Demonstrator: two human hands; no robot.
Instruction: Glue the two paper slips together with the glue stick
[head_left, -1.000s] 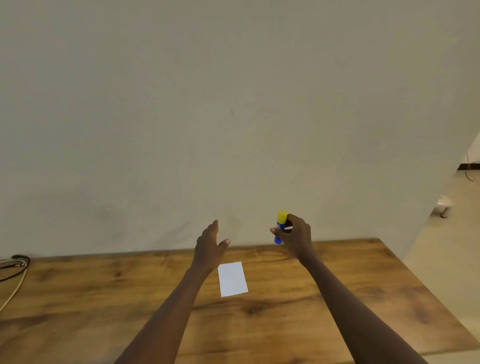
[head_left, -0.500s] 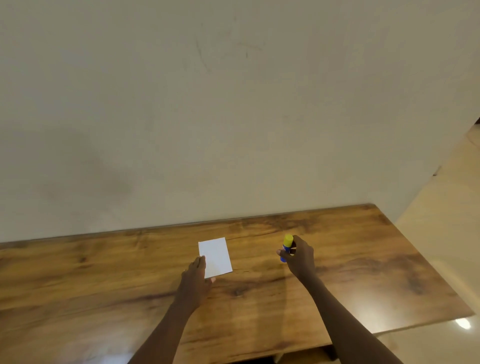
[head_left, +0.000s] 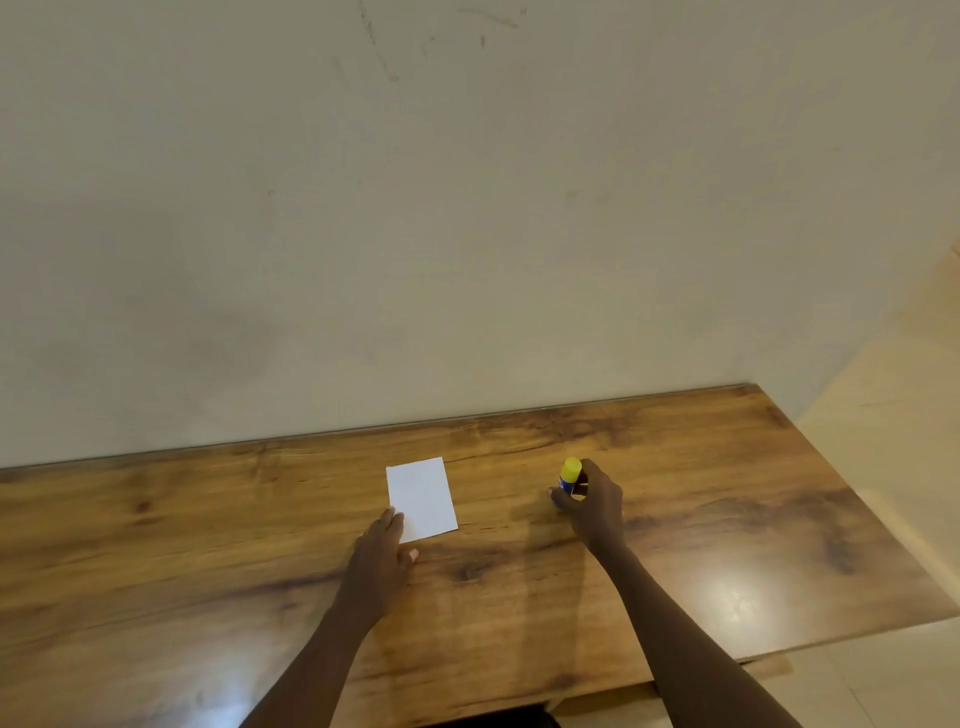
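The glue stick (head_left: 568, 480), blue body with yellow cap on, stands upright on the wooden table (head_left: 727, 519), right of centre. My right hand (head_left: 595, 506) has its fingers curled closed around the barrel. Left of it and apart, the white paper (head_left: 422, 499) lies flat; I see one sheet only. My left hand (head_left: 382, 553) lies flat, fingertips pressing the paper's near left corner, gripping nothing.

table: wooden tabletop (head_left: 727, 519) backed by plaster wall (head_left: 467, 234) at 12 o'clock | paper: white rectangular paper slip (head_left: 423, 496) flat on table | left hand (head_left: 379, 561) at slip's 7 o'clock, fingertips touching its corner | glue: yellow-capped blue glue stick (head_left: 567, 480) upright at slip's 3 o'clock, apart | right hand (head_left: 592, 506) around stick
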